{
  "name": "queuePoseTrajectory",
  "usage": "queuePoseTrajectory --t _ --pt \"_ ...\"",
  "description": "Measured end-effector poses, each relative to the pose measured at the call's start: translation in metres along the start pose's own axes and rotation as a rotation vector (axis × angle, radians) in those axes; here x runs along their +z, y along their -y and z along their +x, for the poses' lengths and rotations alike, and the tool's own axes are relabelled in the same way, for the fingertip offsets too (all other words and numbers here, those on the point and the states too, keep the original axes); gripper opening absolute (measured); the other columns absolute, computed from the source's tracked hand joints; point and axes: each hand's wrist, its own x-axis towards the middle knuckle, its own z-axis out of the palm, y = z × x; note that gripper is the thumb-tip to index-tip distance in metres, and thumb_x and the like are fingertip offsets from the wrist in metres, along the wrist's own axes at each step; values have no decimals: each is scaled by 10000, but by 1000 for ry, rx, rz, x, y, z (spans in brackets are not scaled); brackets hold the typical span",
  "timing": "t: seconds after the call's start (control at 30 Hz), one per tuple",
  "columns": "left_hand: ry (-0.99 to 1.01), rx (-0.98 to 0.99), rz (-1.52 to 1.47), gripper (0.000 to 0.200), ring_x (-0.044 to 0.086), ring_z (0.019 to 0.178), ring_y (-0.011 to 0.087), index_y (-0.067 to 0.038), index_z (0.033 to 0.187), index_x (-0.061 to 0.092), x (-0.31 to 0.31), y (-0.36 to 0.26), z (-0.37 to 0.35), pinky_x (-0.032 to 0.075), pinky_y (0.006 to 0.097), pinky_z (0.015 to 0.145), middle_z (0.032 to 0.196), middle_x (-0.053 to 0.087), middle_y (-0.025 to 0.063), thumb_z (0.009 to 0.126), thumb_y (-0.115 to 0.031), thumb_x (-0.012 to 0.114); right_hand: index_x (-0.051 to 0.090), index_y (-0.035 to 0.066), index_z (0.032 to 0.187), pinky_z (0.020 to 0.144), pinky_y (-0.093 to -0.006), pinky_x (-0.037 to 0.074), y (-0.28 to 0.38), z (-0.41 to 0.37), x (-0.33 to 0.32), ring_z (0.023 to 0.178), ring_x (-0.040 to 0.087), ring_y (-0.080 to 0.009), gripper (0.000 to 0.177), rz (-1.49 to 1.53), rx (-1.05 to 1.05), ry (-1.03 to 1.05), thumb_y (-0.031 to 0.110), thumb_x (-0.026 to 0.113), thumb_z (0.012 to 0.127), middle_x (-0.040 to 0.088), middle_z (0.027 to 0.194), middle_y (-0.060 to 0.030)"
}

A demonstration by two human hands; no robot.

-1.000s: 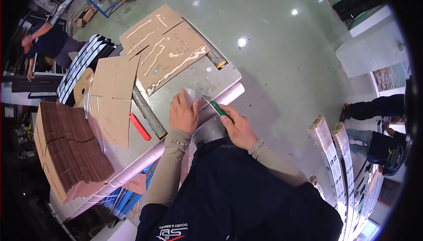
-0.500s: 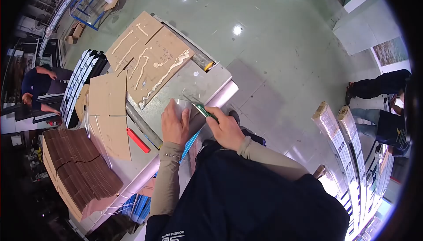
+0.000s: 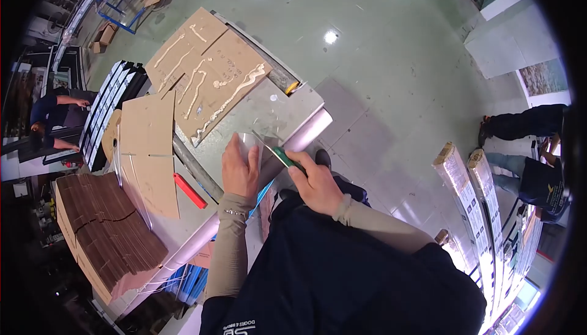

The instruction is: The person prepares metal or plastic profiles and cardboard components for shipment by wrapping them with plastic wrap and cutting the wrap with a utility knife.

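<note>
My right hand (image 3: 319, 187) is closed around a green-handled knife (image 3: 282, 156), its thin blade pointing up and to the left. Pinched in my left hand (image 3: 239, 168) is a small clear plastic piece (image 3: 249, 140), which shows between the thumb and fingers. The blade lies right beside this piece, overlapping its edge in this view. Both hands are over the near edge of the grey worktable (image 3: 276, 104). Beyond them lies a flat cardboard sheet (image 3: 211, 69) with cream-coloured beads of material squeezed onto it.
A red bar-shaped tool (image 3: 190, 190) lies left of my hands. Stacked brown cardboard (image 3: 110, 228) and another flat sheet (image 3: 147, 130) cover the left side. One person (image 3: 55, 115) bends by striped profiles; others (image 3: 538, 182) stand right, near long wrapped bundles (image 3: 458, 179).
The knife handle has tilted slightly and sits a little lower in my right hand's grip. Both hands stay close together. The view has shifted slightly.
</note>
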Motion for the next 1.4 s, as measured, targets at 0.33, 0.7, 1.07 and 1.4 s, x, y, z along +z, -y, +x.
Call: queuePoseTrajectory --t 0.33,0.7,1.07,1.4 --pt "55 -38 -81 580 605 1179 473 53 1460 464 -3 7 2 476 506 1021 1289 618 319 1047 -329 604 558 76 1378 717 -478 534 1 6 -1 801 702 -427 361 5 35 4 232 573 1054 689 822 -216" --pt "47 -34 -104 558 627 1141 489 42 1438 481 -4 19 8 492 511 989 1237 644 330 1046 -338 599 566 52 1384 745 -448 528 -1 4 1 839 710 -422 363 -45 -95 -62 214 572 1059 676 839 -242" --pt "73 -89 -137 513 678 1126 495 -9 1429 494 -8 18 6 534 504 950 1203 680 336 1062 -359 576 571 85 1358 737 -503 534 -6 6 5 844 694 -453 341 -25 -22 -26 218 583 1043 701 853 -228" --pt "80 -132 -190 543 636 1193 493 55 1403 521 -4 16 7 507 502 1004 1282 637 350 1042 -344 598 605 103 1355 733 -508 541 -2 16 5 852 696 -447 347 -68 7 -11 256 576 1045 710 928 -250"
